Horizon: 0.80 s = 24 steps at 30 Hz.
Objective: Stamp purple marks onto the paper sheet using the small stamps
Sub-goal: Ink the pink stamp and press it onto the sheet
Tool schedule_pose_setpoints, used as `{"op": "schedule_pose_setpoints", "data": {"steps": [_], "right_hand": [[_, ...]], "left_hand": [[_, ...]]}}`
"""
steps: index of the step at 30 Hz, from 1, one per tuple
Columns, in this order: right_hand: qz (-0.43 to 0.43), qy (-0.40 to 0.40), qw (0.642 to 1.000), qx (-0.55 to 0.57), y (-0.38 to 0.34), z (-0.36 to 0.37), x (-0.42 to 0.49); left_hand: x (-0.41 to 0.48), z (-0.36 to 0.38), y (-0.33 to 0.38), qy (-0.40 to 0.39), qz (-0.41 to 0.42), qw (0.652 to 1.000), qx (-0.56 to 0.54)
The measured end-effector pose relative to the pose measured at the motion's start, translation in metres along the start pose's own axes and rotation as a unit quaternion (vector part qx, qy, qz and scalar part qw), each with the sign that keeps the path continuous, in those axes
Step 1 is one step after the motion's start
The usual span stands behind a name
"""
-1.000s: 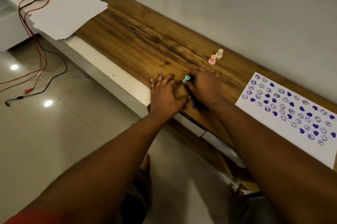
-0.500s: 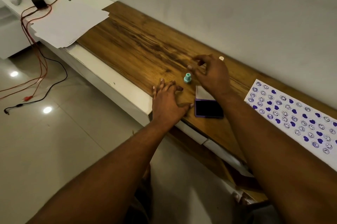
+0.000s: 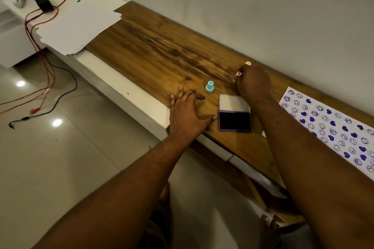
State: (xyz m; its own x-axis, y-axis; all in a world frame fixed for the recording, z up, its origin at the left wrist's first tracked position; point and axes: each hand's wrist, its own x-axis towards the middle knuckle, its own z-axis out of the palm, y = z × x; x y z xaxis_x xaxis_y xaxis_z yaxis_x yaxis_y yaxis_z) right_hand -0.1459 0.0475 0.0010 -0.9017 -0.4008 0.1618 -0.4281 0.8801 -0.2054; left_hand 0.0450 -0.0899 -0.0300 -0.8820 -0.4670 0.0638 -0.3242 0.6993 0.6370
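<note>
1. Head view, lower part of the frame: two bare forearms reach up from the bottom edge toward a wooden tabletop (image 3: 162, 50); pale floor tiles fill the lower left.
2. At centre, the left hand (image 3: 187, 112) lies flat on the near edge of the wood, fingers spread and grasping nothing; its thumb tip is just beside the ink pad (image 3: 234, 120).
3. The ink pad lies open right of that hand, its dark purple inking face nearest and its pale lid (image 3: 233, 102) folded back beyond it.
4. A teal stamp (image 3: 209, 87) stands upright on the wood just above the left hand's fingertips, touched by neither hand.
5. At the right edge lies the paper sheet (image 3: 332, 125), covered with rows of purple smiley faces and hearts; the right forearm crosses its near corner.
6. Farther up, the right hand (image 3: 254, 84) is curled over a pink stamp (image 3: 239, 73), fingertips pinching it; a cream stamp (image 3: 248, 63) peeks out just beyond the knuckles.
7. Upper left: a stack of blank sheets (image 3: 79, 28) overlaps the wood's far end; red and black cables (image 3: 40, 62) trail to the floor.
</note>
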Motion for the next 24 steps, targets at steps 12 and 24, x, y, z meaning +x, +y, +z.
{"op": "schedule_pose_setpoints", "data": {"steps": [12,24], "right_hand": [[-0.061,-0.101,0.955,0.274,-0.025,-0.082,-0.073],[-0.042,-0.096,0.953,0.285,0.010,-0.081,-0.147]], "left_hand": [[-0.013,-0.015,0.039,0.057,0.087,0.992,-0.077],[-0.046,-0.005,0.063,-0.053,0.124,0.986,-0.102]]}}
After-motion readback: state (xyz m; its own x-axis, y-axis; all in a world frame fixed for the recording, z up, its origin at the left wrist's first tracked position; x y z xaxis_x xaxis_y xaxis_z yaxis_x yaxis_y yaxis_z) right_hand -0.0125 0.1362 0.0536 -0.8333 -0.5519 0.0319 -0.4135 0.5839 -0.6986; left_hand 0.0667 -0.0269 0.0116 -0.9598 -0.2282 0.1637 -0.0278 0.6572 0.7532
